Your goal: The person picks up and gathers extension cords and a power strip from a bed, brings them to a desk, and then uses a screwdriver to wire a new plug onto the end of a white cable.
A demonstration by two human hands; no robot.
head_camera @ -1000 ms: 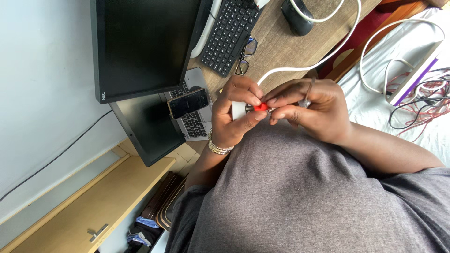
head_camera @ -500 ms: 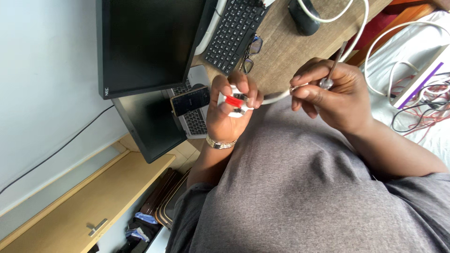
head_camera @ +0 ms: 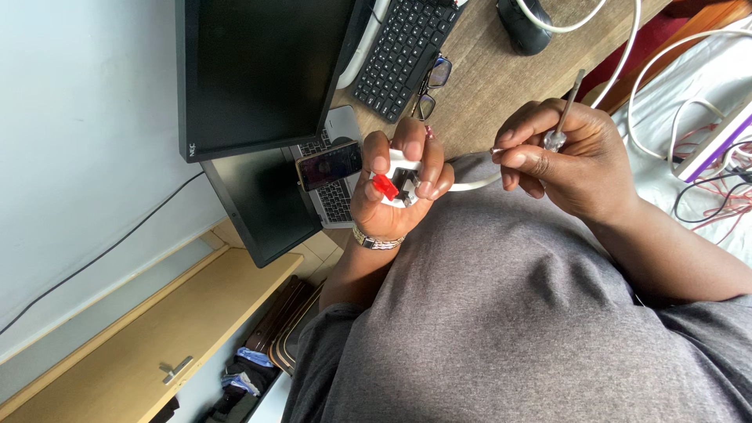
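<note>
Plug [head_camera: 403,182], white with a red part, is gripped by closed fingers [head_camera: 427,168] of the left hand [head_camera: 392,196] above the desk [head_camera: 501,74]. A screwdriver [head_camera: 562,117] is clasped by the right hand [head_camera: 568,160], fingers curled shut. White cable [head_camera: 470,186] is seen running between the hands.

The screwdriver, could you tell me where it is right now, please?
In the head view, the screwdriver is upper right of centre, pinched in the right hand over the wooden desk, apart from the white plug in the left hand.
</note>
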